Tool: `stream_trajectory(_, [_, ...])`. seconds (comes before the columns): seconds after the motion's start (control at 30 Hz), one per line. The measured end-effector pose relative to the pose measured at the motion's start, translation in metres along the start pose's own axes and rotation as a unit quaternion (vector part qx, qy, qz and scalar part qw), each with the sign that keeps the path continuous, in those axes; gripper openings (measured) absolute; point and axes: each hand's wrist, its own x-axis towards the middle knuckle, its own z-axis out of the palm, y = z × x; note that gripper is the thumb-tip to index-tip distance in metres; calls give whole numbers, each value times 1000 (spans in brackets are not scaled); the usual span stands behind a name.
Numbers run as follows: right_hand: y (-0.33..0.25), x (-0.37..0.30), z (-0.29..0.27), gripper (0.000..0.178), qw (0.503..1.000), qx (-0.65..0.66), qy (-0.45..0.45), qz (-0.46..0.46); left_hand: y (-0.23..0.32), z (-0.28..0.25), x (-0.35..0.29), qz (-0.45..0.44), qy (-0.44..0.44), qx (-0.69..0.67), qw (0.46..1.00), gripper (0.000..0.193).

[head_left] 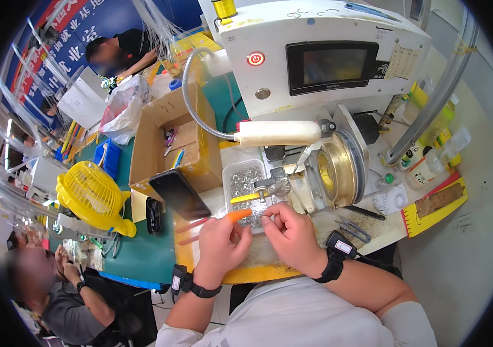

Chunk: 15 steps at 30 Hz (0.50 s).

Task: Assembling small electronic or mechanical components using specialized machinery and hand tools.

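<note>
My left hand [223,244] is at the near edge of a clear plastic tray [227,188], with an orange finger cover [239,215] on its index finger. Its other fingers curl toward the thumb; whatever may be between them is too small to tell. Close beside it, my right hand [290,236] has thumb and index pinched together over the tray's near right corner. Any piece in that pinch cannot be made out. Small shiny metal parts [245,180] fill the tray. Just above my fingers, a metal clamp with a yellow handle [245,198] reaches over the tray.
A white machine [264,63] with a dark screen and brass-coloured wheel [336,170] stands ahead. Left are a phone [180,194], cardboard box [160,139] and yellow fan [90,194]. Tweezers [353,228] and bottles [425,168] lie right. A co-worker [56,289] sits at left.
</note>
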Motion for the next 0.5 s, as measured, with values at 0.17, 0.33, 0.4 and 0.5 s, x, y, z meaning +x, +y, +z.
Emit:
stream_trajectory(0.17, [0,-1,0,8,1000,13,-15,-9,-4,12,0,-90,-33,-40,995,17])
stream_trajectory(0.33, [-2,-1,1,8,1000,8,-20,-9,-9,14,-5,-144,-35,-92,985,9])
stream_trajectory(0.4, [-1,-1,2,8,1000,4,-18,-9,-8,13,-4,-162,-29,-119,979,7])
stream_trajectory(0.5, [0,0,2,7,1000,-4,-9,-13,-9,13,-5,-146,-22,-108,983,9])
